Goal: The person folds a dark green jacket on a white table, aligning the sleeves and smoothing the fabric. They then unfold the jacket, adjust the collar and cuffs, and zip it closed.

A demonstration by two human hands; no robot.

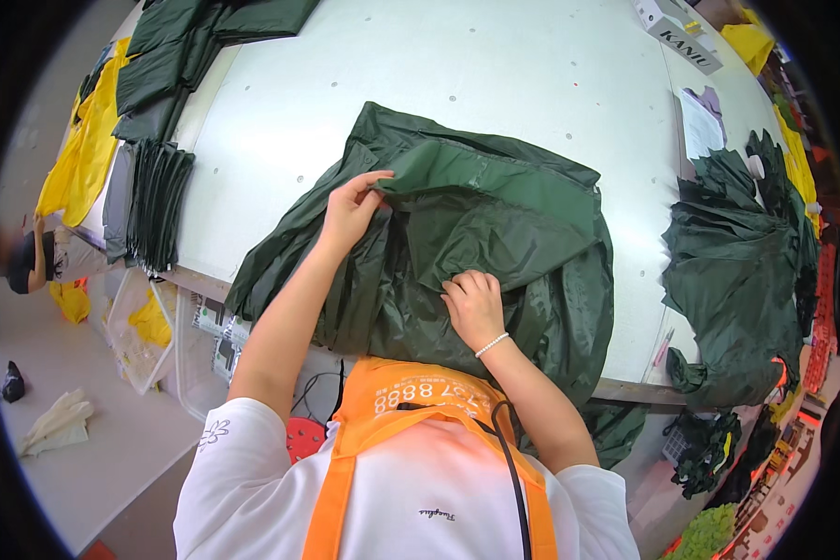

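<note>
A: From the far left, then: yellow fabric (79, 154) hangs over the edge, and a folded dark stack (157, 205) stands just beside it.

B: Moving in, here's the left hand (353, 210)! Thumb and fingertips are pinched on the upper edge of the green fabric (397, 280), towards its left side.

A: And where does that fabric lie?

B: Front and centre, spread in creases across the near part of the white table (532, 98), its lower folds drooping over the near edge, right by the orange apron (420, 385).

A: How would you say it handles?

B: Light and limp, I'd judge, with that wet-looking sheen suggesting a slick coating. Soft, nothing fragile, but the layers could slide over each other, so a flat palm may skid.

A: So where's the grip?

B: At edges and corners, I'd say, thumb under, fingers over. A double fold there should feel firmer than the loose middle.

A: On to the right hand (473, 303), bracelet (492, 345) at the wrist: fingers curled in, pinched on the lower left corner of a loose flap (513, 247). The two hands are apart, cloth between them.

B: And out on the right, well apart from both, a crumpled dark green heap (733, 257) sits at the table's end.
</note>
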